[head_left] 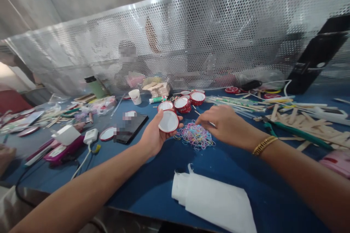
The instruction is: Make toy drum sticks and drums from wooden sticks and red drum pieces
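While the left hand (154, 136) clasps a bare red-rimmed white disc (168, 121) above the desk (153, 185), the right hand (225, 125), fingers pinched on I cannot tell what, rests at the heap of coloured elastic bands (196, 136), with a stack of similar discs (186, 103) behind.

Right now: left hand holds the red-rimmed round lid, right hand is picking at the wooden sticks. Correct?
No. The head view shows the right hand at the pile of coloured rubber bands, not the wooden sticks further right. The left hand does hold the red-rimmed round lid.
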The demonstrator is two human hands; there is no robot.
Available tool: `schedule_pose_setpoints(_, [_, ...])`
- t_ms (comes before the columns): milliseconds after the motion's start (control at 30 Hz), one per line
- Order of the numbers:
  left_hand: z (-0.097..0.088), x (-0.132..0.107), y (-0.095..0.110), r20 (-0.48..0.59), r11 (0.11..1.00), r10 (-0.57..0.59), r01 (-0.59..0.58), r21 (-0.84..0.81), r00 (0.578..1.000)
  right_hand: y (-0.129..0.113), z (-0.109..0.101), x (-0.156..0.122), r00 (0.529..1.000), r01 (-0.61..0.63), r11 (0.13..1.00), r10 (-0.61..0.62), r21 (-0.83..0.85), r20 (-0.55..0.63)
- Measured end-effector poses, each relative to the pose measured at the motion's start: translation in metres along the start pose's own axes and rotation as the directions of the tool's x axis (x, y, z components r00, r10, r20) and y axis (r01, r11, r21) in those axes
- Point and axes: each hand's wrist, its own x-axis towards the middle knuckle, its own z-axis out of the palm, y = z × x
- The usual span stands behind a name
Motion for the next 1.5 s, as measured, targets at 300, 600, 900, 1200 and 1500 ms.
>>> schedule_pose_setpoints(300, [0.007,0.0,0.002,-0.04,0.999,-0.023,0.025,0.037,0.999,-0.014,0.005,-0.003,0.992,-0.067,0.995,0.075,-0.075,0.102])
schedule_pose_setpoints(600, [0.005,0.001,0.0,0.014,0.999,-0.034,0.034,0.018,0.999,-0.015,0.016,-0.007,0.993,-0.118,0.993,0.118,-0.01,0.0])
schedule_pose_setpoints(900, [0.007,-0.004,-0.002,-0.05,0.989,0.003,0.004,0.148,0.999,-0.014,0.014,-0.011,0.958,-0.257,0.92,0.283,0.296,-0.048])
schedule_pose_setpoints(1200, [0.008,-0.004,-0.009,0.02,0.936,0.143,-0.142,0.324,0.989,-0.008,0.029,-0.01,0.919,-0.275,0.689,0.394,0.671,-0.028])
schedule_pose_setpoints(1500, [0.002,0.001,-0.012,0.301,0.521,0.333,-0.44,0.731,0.894,-0.025,0.031,-0.005,0.872,-0.328,0.385,0.475,0.862,0.119])
